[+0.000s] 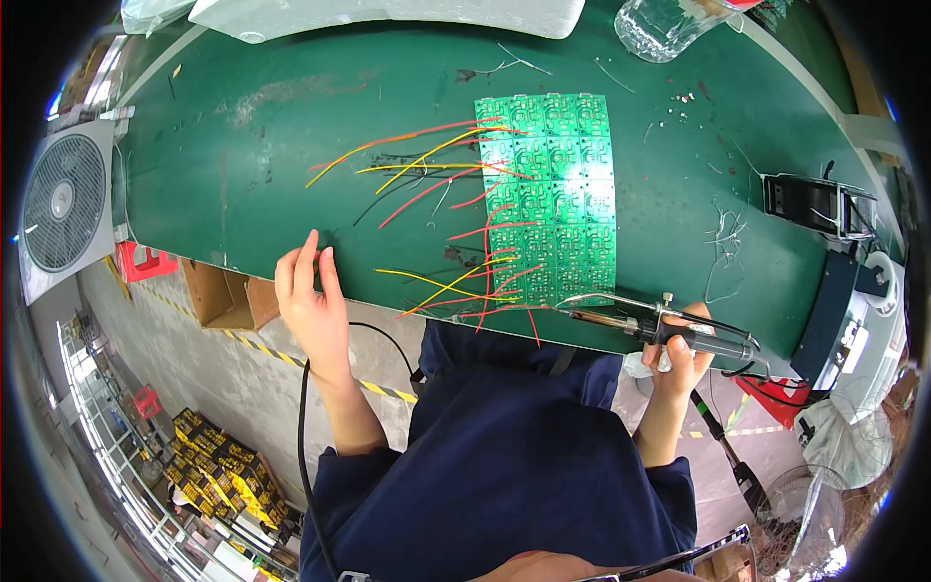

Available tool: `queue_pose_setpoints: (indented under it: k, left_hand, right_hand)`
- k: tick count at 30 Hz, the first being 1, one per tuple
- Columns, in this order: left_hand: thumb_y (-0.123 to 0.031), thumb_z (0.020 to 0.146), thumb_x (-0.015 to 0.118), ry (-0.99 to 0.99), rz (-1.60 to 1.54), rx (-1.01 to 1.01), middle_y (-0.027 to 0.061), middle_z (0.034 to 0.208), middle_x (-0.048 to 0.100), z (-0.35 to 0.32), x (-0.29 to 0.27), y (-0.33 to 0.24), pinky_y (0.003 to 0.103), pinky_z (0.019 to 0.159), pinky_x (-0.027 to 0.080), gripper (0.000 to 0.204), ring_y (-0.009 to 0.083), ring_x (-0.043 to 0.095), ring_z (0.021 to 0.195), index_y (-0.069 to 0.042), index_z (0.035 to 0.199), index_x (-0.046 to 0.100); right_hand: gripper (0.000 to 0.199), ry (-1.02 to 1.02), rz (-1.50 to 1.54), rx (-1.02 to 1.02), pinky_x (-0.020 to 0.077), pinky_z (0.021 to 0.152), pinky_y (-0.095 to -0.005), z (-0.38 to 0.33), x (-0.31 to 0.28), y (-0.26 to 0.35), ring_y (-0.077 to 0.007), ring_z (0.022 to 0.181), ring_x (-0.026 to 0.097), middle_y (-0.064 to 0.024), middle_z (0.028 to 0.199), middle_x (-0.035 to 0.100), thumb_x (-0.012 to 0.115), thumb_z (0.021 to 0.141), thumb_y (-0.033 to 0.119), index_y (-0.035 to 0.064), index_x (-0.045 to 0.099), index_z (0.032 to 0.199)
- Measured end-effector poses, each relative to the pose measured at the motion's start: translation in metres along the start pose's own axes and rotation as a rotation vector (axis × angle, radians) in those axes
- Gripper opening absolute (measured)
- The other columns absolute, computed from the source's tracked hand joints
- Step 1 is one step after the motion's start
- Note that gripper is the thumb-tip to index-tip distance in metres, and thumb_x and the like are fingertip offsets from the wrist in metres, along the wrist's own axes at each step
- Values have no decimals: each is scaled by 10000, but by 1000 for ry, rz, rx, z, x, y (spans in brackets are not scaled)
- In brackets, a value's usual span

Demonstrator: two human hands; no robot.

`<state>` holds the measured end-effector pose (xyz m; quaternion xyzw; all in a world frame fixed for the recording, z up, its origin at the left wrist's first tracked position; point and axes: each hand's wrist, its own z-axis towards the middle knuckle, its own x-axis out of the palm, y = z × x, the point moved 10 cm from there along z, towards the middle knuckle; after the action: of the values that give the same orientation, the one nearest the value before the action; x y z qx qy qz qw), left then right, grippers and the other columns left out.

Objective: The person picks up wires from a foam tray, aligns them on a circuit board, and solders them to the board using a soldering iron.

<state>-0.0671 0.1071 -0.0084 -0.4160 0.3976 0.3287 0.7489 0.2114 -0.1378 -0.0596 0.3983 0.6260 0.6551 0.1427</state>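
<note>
We have the green bench [252,175] filling the upper frame, with the green circuit-board panel [551,199] at centre right and its red and yellow wires [427,165] fanning left. Our right hand [679,354], lower right, is closed around the soldering iron [659,325], tip at the panel's bottom edge. Left hand [308,301], centre left, is open and empty, fingers resting on the bench edge, well apart from the panel.

Risks, as we judge them:
- panel unheld, so iron pressure could shift it
- loose wires near the tip could scorch
- iron cable [305,436] could snag at our lap
</note>
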Motion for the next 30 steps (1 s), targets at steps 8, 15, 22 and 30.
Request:
queue_pose_setpoints:
  k: [8,15,22,30]
  left_hand:
    - [-40,713,559,-18,-37,79,63,766,482,8,-1,-8,275,605,379,92,193,468,698,-49,805,563]
    - [-41,715,558,-24,-34,115,54,748,467,23,2,-15,266,582,371,104,174,454,660,-52,815,581]
    - [-32,733,527,-37,-22,71,68,765,480,20,-6,-20,276,568,385,140,190,474,671,-32,868,562]
    - [-38,596,641,210,-408,380,7,720,479,-28,2,-126,263,531,315,257,139,442,591,-83,840,573]
  right_hand:
    - [242,0,5,28,344,341,-201,1,1,-2,-129,386,469,-108,565,485,588,687,153,-31,460,778]
    - [225,21,29,2,340,340,-201,2,4,0,-132,388,470,-104,564,482,581,691,140,-29,464,782]
    - [220,9,35,-10,344,336,-203,2,1,0,-136,391,477,-89,564,473,575,692,131,-35,470,793]
    - [232,21,61,-12,350,334,-203,1,0,0,-137,387,481,-94,586,475,579,684,132,-42,472,796]
